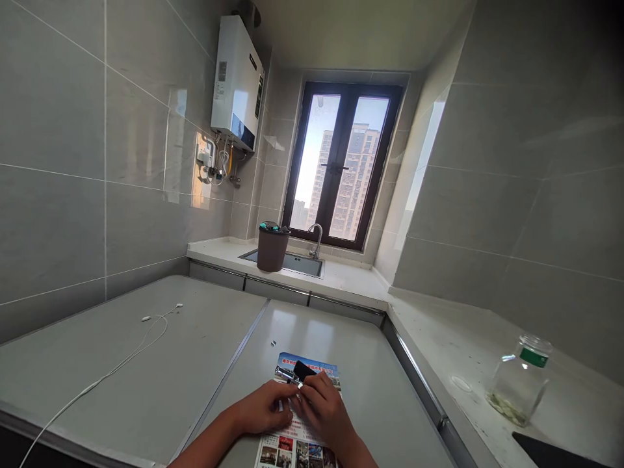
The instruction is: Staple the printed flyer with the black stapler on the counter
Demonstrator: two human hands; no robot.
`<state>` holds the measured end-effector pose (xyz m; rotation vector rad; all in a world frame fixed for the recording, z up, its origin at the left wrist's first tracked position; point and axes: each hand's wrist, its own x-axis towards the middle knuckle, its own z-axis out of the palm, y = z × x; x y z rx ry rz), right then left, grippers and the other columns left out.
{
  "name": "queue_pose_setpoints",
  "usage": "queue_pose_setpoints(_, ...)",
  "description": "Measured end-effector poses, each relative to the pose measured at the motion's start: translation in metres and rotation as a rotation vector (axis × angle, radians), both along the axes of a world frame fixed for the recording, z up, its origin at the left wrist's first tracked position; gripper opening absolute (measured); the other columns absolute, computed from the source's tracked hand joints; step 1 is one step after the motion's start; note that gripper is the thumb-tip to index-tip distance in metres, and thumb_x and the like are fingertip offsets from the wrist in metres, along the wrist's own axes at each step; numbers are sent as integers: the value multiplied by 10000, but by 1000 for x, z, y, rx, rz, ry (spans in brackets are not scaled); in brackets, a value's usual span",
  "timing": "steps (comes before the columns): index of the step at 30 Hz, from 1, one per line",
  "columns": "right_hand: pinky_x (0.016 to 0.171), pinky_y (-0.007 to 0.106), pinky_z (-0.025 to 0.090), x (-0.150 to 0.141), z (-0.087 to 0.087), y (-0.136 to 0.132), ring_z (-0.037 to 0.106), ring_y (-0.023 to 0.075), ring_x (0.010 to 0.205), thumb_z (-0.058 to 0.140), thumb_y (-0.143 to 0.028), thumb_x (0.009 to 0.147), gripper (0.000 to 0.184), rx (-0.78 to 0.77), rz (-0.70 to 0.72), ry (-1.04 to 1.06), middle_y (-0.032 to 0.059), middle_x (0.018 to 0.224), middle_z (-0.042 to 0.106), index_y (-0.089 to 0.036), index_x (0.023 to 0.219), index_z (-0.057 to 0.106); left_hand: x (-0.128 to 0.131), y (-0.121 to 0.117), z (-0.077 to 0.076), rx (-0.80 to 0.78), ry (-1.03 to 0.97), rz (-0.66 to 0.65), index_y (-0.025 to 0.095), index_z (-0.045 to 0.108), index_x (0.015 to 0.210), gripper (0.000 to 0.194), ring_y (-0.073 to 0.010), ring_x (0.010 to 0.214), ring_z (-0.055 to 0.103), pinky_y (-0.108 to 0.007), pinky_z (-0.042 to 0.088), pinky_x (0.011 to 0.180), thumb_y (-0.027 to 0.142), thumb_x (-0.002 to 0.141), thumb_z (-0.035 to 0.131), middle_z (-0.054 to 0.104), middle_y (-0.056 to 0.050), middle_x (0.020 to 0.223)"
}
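Note:
My left hand [267,406] and my right hand [324,406] meet over a printed leaflet [312,429] on the grey table. Their fingertips are pinched together around a small shiny silver metal piece [286,373], which sticks out towards the upper left. A flat black piece [305,370] rises just above the right fingers. Whether the silver and black pieces are joined cannot be made out, since the fingers cover their lower ends. Beyond the leaflet lie tiny silver bits [273,343].
A white cable [124,361] trails across the table's left half [195,325]. On the right counter [439,325] stands a glass jar [519,383] with pale pieces at its bottom. At the back, a brown bin [273,250] is by the sink [305,265] and tap [316,240].

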<state>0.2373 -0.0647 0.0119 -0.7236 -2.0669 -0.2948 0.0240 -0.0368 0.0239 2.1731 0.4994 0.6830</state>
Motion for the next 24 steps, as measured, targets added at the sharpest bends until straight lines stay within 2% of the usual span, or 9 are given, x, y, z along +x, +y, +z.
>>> queue_pose_setpoints(12, 765, 358, 537, 2, -1, 2, 596, 211, 876, 587, -66, 923, 192, -52, 18, 23, 79, 972, 667, -209, 1039, 642, -1, -1, 4, 7, 5, -15, 173, 673, 990, 270, -137, 763, 494, -226, 381, 684, 91, 765, 549, 666, 9, 908)
queue_pose_setpoints(17, 757, 359, 537, 2, 0, 1, 602, 215, 876, 608, -88, 922, 172, -53, 48, -1, 76, 965, 671, -211, 1036, 646, -1, 1, 1, 9, 27, -14, 164, 667, 938, 207, -131, 727, 452, -228, 365, 665, 102, 770, 561, 620, 19, 815)
queue_pose_setpoints(24, 759, 370, 538, 3, 0, 1, 595, 214, 873, 571, -80, 932, 174, -86, 44, 24, 79, 956, 668, -208, 1029, 641, 0, 1, -2, -3, -11, -31, 171, 694, 1000, 305, -145, 771, 529, -231, 403, 698, 78, 762, 529, 696, 1, 916)
